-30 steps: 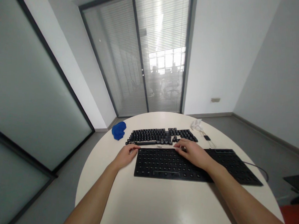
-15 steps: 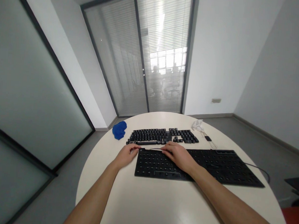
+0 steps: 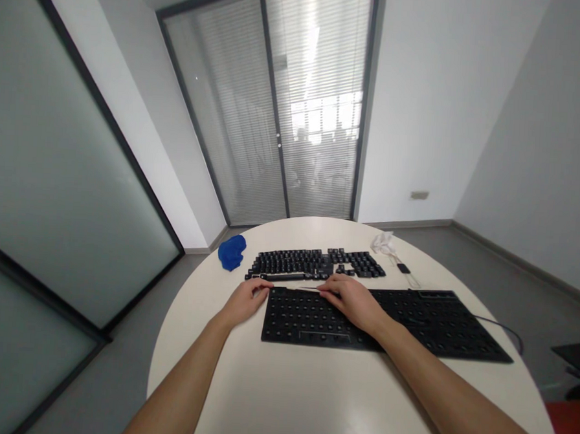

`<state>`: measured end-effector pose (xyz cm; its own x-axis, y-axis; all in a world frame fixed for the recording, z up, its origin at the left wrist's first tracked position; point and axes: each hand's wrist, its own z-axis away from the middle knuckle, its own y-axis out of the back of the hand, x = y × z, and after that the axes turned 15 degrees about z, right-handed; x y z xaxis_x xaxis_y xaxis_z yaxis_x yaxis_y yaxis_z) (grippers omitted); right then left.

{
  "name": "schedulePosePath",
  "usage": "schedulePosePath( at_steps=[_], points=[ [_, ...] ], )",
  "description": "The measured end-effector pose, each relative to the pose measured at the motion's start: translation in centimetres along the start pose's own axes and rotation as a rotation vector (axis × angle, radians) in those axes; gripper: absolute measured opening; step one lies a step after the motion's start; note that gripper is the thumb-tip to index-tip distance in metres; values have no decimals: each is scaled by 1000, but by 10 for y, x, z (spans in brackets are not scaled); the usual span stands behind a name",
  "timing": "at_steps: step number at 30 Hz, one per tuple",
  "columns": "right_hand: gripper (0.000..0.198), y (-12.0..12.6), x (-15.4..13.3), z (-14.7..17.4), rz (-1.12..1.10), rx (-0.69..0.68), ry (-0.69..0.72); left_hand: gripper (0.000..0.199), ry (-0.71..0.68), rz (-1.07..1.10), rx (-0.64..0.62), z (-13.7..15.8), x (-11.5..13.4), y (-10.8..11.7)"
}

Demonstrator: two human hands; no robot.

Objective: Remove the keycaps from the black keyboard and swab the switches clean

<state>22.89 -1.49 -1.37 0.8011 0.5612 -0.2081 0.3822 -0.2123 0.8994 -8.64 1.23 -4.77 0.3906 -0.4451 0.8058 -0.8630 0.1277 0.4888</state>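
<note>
A black keyboard (image 3: 308,321) with its keycaps off lies flat on the round table. At its far left corner is my left hand (image 3: 245,301), thumb and fingers closed on the edge to steady it. My right hand (image 3: 351,301) rests over the upper middle of the board, fingers pinching a thin, pale, pointed tool (image 3: 308,288). The tool points left along the keyboard's far edge; its exact kind is too small to make out. Behind the board, the removed black keycaps (image 3: 290,262) are laid out in keyboard order, the long space bar (image 3: 284,277) in front of them.
A blue cloth (image 3: 232,251) lies at the table's far left. Crumpled white tissue (image 3: 382,242) and a small black item with a thin cord (image 3: 403,268) are at the far right. The keyboard's cable (image 3: 503,326) runs off its right side. The white table's (image 3: 281,391) rim curves around.
My right hand has shifted slightly to the right along the keyboard's far edge with the thin tool. My left hand and the keyboard have stayed in place.
</note>
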Motion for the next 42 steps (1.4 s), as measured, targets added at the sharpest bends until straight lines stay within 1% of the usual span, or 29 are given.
schedulePosePath(
  at_steps=[21,37,42],
  points=[
    [20,0,11,2,16,10,-11,23,6,-5,4,1,0,2],
    [21,6,13,4,11,-13,-20,25,-1,-8,3,2,-2,3],
    [21,7,15,4,3,-13,-20,23,-1,-3,2,2,1,4]
  ],
)
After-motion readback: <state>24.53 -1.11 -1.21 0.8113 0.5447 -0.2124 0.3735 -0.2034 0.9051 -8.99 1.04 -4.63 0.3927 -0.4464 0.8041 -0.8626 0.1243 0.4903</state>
